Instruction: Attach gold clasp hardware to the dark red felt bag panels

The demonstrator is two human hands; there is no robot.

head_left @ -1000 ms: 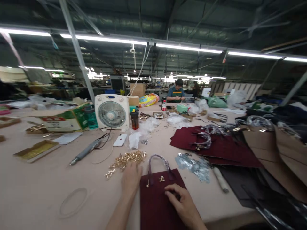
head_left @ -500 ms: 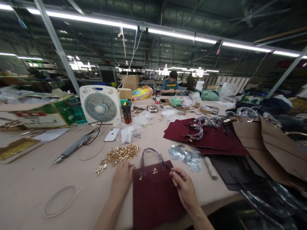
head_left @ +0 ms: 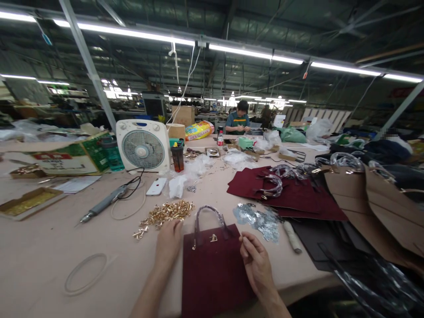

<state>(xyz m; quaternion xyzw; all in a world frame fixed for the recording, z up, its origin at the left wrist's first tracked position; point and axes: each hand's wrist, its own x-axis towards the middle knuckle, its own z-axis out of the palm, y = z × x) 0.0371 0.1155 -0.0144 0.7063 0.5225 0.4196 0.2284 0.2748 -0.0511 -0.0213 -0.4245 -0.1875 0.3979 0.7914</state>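
A dark red bag panel (head_left: 212, 269) with a plastic-wrapped handle (head_left: 208, 212) and a small gold clasp (head_left: 213, 238) lies flat at the table's near edge. My left hand (head_left: 168, 243) rests flat beside its left edge, fingers stretched toward a heap of gold metal fittings (head_left: 165, 213). My right hand (head_left: 256, 263) lies at the panel's right edge with its fingers curled in a pinch; what they hold is too small to make out. A pile of silvery plastic pieces (head_left: 258, 218) sits just beyond the right hand.
A white box fan (head_left: 143, 148), a phone (head_left: 156, 186), a grey electric screwdriver (head_left: 104, 204) and a cable loop (head_left: 84, 274) lie to the left. More red panels (head_left: 288, 194), brown pieces (head_left: 380, 207) and dark ones fill the right. A person (head_left: 239, 119) works at the far end.
My right hand has slid off the middle of the red panel to its right edge and curled into a pinch. The left hand has stayed by the panel's left side.
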